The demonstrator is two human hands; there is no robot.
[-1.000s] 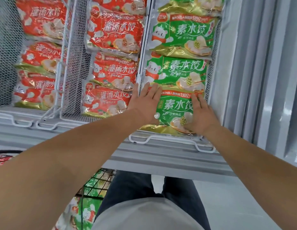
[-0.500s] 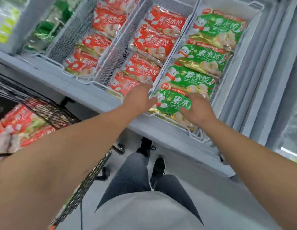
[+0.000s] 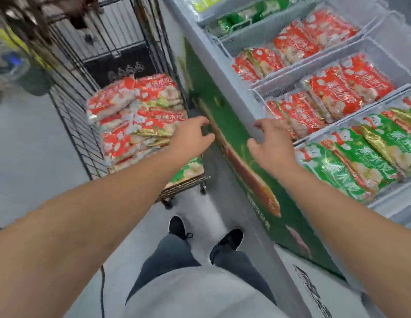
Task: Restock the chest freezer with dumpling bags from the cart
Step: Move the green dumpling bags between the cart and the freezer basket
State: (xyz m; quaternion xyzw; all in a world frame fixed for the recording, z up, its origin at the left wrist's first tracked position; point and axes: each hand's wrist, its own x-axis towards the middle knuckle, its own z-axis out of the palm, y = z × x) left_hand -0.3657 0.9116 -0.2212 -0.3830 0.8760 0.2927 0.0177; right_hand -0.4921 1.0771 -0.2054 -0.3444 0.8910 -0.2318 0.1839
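The black wire cart [image 3: 76, 125] stands on the left with a pile of red dumpling bags [image 3: 135, 115] and a green bag [image 3: 188, 171] at the bottom. The chest freezer [image 3: 229, 92] runs along the right, its baskets holding red bags [image 3: 333, 95] and green bags [image 3: 351, 157]. My left hand [image 3: 190, 136] hovers over the cart's near edge beside the pile, fingers loosely curled, holding nothing. My right hand [image 3: 268, 143] hangs over the freezer's rim, fingers loosely bent and empty. The view is blurred by motion.
The freezer's green front panel [image 3: 241, 171] lies between my two hands. My feet in black shoes [image 3: 204, 235] stand on the grey floor next to the cart's caster [image 3: 168, 204]. Wire shelving [image 3: 103, 31] rises behind the cart.
Both hands have let go of the green bag in the freezer's right basket and drawn back. My view has swung left toward the cart, and my left hand now hovers over it.
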